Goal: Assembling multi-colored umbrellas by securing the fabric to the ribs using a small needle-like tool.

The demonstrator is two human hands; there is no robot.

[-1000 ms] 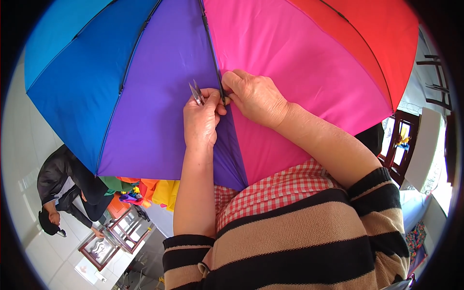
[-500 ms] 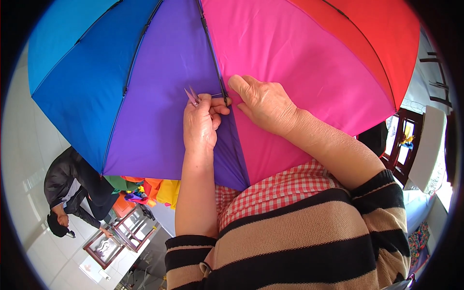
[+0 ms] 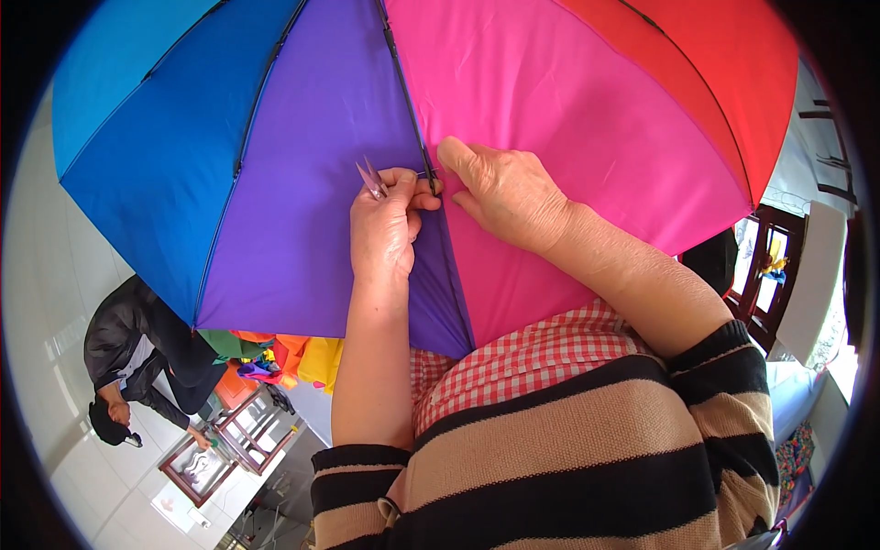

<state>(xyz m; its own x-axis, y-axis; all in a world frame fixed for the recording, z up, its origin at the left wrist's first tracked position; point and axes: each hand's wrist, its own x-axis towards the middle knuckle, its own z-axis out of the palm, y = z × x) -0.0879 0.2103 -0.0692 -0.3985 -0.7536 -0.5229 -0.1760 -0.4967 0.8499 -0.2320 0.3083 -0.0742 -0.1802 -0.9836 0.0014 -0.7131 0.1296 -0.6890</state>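
A multicoloured umbrella canopy (image 3: 302, 247) is spread open in front of me, its inner side with dark ribs facing me. My left hand (image 3: 385, 225) is closed, with the pointed blades of thread snips (image 3: 372, 179) sticking up beside its thumb. Its fingertips pinch at the dark rib (image 3: 401, 87) where the purple and pink panels meet. A thin light line shows between these fingers and the rib; whether it is thread or a needle I cannot tell. Just right of the rib, my right hand (image 3: 507, 194) is curled, thumb and forefinger together. What those fingers hold is hidden.
At the lower left a person in dark clothes (image 3: 137, 339) reaches toward a wooden-framed stool (image 3: 197, 467). Colourful folded cloth (image 3: 316, 362) lies beside my left forearm. A red-checked apron (image 3: 522, 362) lies under the canopy's near edge. Dark wooden furniture (image 3: 768, 261) stands at the right.
Both my hands have shifted very slightly to the right, still at the same rib. The snips have moved with the left hand. Something green now shows by the other person's hand.
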